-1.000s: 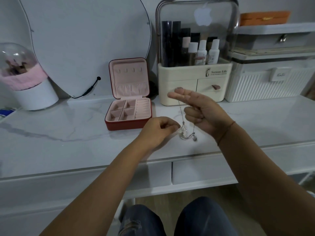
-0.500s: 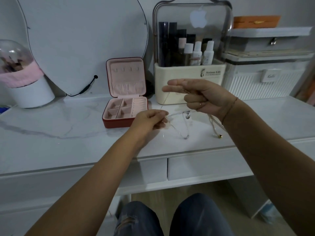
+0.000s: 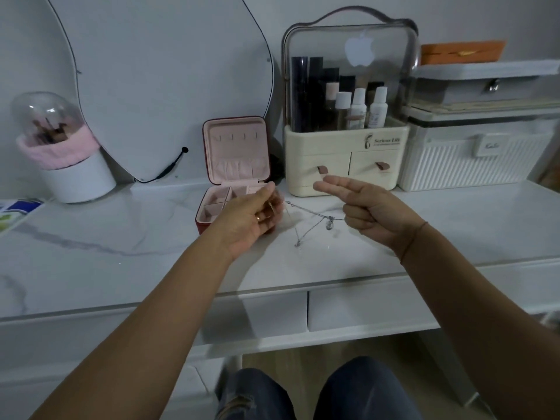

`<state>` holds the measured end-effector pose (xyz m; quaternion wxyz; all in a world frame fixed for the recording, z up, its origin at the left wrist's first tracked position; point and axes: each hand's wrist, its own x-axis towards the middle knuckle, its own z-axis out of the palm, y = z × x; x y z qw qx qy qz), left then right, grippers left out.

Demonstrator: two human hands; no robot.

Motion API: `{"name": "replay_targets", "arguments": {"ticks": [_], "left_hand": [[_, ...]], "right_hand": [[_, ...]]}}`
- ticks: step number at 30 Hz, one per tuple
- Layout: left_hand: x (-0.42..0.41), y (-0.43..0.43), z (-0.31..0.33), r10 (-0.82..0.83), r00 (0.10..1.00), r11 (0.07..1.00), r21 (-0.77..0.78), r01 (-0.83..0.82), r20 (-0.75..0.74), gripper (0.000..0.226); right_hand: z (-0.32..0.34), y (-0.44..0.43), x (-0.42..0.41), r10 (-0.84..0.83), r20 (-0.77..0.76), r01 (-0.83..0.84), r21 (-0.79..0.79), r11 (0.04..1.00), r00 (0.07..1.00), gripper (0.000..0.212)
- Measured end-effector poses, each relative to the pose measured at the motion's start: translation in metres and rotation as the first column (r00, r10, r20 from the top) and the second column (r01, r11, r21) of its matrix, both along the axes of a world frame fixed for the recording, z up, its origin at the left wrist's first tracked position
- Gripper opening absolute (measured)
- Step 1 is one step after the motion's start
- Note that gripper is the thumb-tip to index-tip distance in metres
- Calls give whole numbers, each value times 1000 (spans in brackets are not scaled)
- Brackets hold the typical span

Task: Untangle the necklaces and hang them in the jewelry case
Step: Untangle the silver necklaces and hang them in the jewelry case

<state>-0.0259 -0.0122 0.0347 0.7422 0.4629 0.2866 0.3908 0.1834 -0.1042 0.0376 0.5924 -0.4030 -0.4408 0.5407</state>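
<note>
Thin silver necklaces [image 3: 306, 221] stretch in the air between my two hands, with a small pendant [image 3: 329, 223] and a loose end dangling above the marble desk. My left hand [image 3: 253, 218], palm turned up, holds one end of the chain in its curled fingers, right in front of the jewelry case. My right hand [image 3: 363, 207] holds the other end in its curled lower fingers, the index and middle fingers pointing left. The red jewelry case [image 3: 235, 165] stands open, its pink lid upright with a row of hooks and a pocket.
A cream cosmetics organizer [image 3: 345, 156] with a clear dome sits behind my right hand. White storage boxes [image 3: 472, 153] stand at the right, a large mirror [image 3: 157, 86] behind the case, and a domed brush holder [image 3: 60, 153] at the left. Desk drawers lie below the front edge.
My left hand has turned palm up and risen toward the case. My hands have moved apart, drawing the chain into a longer line. The gold-tipped strand under my right wrist is no longer visible.
</note>
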Motion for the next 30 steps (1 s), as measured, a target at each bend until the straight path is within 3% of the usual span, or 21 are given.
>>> {"name": "replay_targets", "arguments": {"ticks": [3,6,11,17,23,26,30], "left_hand": [[3,-3,2,-77,962,978,-166,124,263,14],[5,-5,3,-65,941,965,-218,144,333,14],[5,-3,5,-9,954,964,-250,88,300,8],[4,2,11,38,982,980,-201,0,186,8],[10,0,21,12,986,995,-102,5,168,11],[13,-1,28,5,991,998,-62,3,132,10],[17,-1,32,-33,997,999,-7,33,64,11]], "right_hand": [[-10,2,-11,-30,-36,30,-3,1000,999,29],[-19,4,-20,-63,-99,62,-19,998,993,30],[-31,7,-28,-124,-106,121,-29,992,987,27],[-37,10,-40,-235,150,241,-22,970,960,19],[-37,13,-48,-343,406,396,-52,917,847,20],[-30,13,-50,-311,379,383,-130,915,871,36],[-20,11,-47,-125,278,211,-307,928,953,65]]}}
